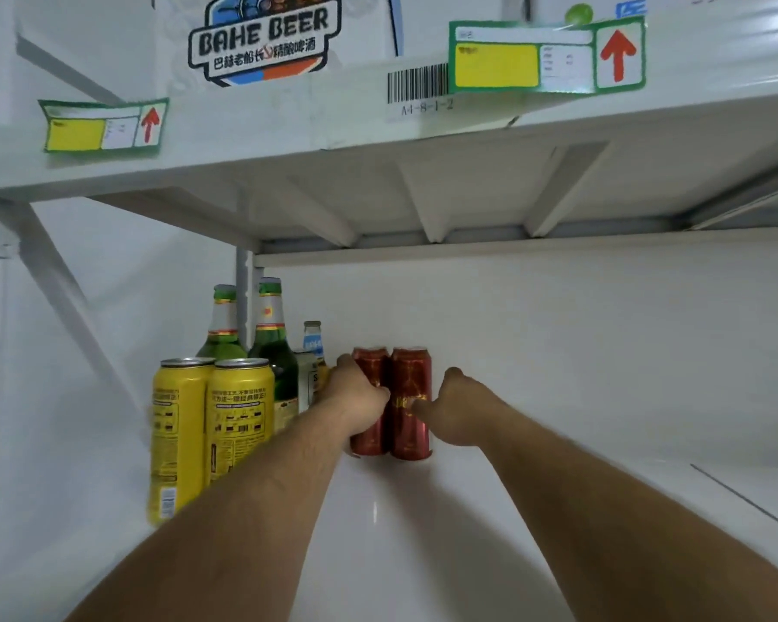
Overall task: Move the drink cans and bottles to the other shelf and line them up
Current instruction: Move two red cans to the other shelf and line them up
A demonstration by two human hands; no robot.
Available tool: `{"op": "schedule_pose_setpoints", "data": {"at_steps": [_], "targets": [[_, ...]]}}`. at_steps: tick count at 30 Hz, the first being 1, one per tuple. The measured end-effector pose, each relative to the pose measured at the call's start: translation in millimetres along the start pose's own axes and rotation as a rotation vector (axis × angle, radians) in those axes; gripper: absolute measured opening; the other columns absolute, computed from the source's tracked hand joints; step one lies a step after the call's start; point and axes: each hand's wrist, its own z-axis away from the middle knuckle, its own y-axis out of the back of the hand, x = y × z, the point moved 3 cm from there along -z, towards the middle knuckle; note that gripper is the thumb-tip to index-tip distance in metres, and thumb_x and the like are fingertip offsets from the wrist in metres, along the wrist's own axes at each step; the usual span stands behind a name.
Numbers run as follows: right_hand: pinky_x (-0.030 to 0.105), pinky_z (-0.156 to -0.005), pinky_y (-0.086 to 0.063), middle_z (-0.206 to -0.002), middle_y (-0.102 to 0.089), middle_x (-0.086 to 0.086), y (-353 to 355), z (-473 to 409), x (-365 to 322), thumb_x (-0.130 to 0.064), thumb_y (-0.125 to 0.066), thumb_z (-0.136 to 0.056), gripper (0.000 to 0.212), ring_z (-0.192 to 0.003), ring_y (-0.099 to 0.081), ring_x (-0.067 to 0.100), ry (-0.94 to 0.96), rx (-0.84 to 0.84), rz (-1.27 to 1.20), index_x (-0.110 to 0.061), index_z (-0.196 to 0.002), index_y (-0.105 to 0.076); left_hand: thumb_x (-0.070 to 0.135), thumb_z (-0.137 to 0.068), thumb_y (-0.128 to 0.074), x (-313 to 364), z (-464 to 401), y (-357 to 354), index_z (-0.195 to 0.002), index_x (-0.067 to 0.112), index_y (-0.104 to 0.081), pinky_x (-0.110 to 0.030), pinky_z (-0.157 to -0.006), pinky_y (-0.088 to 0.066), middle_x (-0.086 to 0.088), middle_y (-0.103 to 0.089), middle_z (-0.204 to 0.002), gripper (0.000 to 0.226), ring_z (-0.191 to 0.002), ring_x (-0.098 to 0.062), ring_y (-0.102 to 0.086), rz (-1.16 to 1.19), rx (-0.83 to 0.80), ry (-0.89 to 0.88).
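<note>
As both hands grip them: two red cans (pixel 394 401), centre frame, upright and touching on the white shelf (pixel 558 509).
Left hand (pixel 359 397) wraps the left can, right hand (pixel 450 408) the right; probably rigid, smooth, slippery, weighty if full, so hold mid-body.

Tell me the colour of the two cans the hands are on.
Red cans, gold markings; head view.

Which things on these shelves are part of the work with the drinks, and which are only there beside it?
Part of the job:
- two red cans, gripped by the left hand and right hand
- two yellow cans
- two green bottles
- small bottle with blue label
- white shelf

Just there:
- BAHE BEER carton
- shelf tags with red arrows
- barcode sticker
</note>
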Motion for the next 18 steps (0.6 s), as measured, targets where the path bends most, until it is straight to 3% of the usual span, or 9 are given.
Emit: {"op": "schedule_pose_setpoints", "data": {"at_steps": [2,4,6,10,13,16,18], "targets": [[0.029,-0.075,-0.044,-0.119,-0.060,0.010,-7,-12,-3,-0.043,-0.062,-0.097,0.060,-0.105,-0.060,0.024,-0.040,-0.006,-0.088,-0.004,-0.138,-0.041,0.024,-0.084,-0.071,-5,-17,-4,-0.124,0.009,-0.056,-0.039,-0.077,-0.058,-0.009,-0.067,-0.108,0.045,-0.098,-0.028,-0.068,0.029,-0.004,-0.013],[0.024,-0.059,-0.041,-0.095,-0.056,0.002,-14,-25,-4,-0.037,-0.066,-0.095,0.050,-0.080,-0.057,0.014,-0.083,0.003,-0.166,-0.005,-0.127,-0.044,0.023,-0.082,-0.071,-8,-30,-7,-0.121,0.007,-0.056,-0.034,-0.067,-0.051,-0.010,-0.067,-0.105,0.045,-0.091,-0.026,-0.068,0.062,-0.014,0.003],[0.021,-0.049,-0.036,-0.085,-0.054,0.001,-21,-37,-4,-0.032,-0.070,-0.091,0.048,-0.069,-0.053,0.011,-0.122,0.022,-0.236,-0.002,-0.122,-0.049,0.024,-0.078,-0.071,-13,-43,-12,-0.122,0.007,-0.059,-0.032,-0.065,-0.050,-0.011,-0.069,-0.103,0.049,-0.089,-0.026,-0.069,0.101,-0.027,0.017],[0.021,-0.054,-0.040,-0.082,-0.057,-0.001,-36,-56,-1,-0.025,-0.075,-0.089,0.036,-0.076,-0.059,0.015,-0.137,0.021,-0.337,-0.006,-0.115,-0.058,0.026,-0.066,-0.067,-28,-67,-26,-0.118,0.007,-0.065,-0.034,-0.064,-0.053,-0.013,-0.073,-0.101,0.056,-0.089,-0.029,-0.071,0.175,-0.089,0.059],[0.024,-0.067,-0.045,-0.082,-0.057,-0.003,-44,-65,0,-0.019,-0.075,-0.089,0.025,-0.083,-0.060,0.016,-0.143,0.002,-0.381,-0.013,-0.107,-0.059,0.018,-0.082,-0.072,-26,-61,-26,-0.106,0.013,-0.071,-0.043,-0.088,-0.059,-0.011,-0.076,-0.098,0.024,-0.091,-0.027,-0.072,0.235,-0.134,0.047],[0.026,-0.069,-0.045,-0.090,-0.063,0.001,-46,-71,0,-0.017,-0.079,-0.086,0.032,-0.090,-0.062,0.021,-0.161,0.018,-0.425,-0.007,-0.113,-0.066,0.017,-0.084,-0.076,-30,-63,-28,-0.104,0.014,-0.072,-0.046,-0.095,-0.057,-0.008,-0.076,-0.097,0.020,-0.092,-0.026,-0.072,0.286,-0.133,0.050],[0.026,-0.067,-0.046,-0.098,-0.068,0.006,-46,-73,2,-0.020,-0.083,-0.080,0.040,-0.090,-0.064,0.022,-0.174,0.045,-0.436,-0.007,-0.115,-0.069,0.017,-0.082,-0.078,-32,-63,-29,-0.107,0.013,-0.071,-0.042,-0.090,-0.058,-0.008,-0.075,-0.097,0.026,-0.091,-0.025,-0.071,0.320,-0.117,0.055]]}}
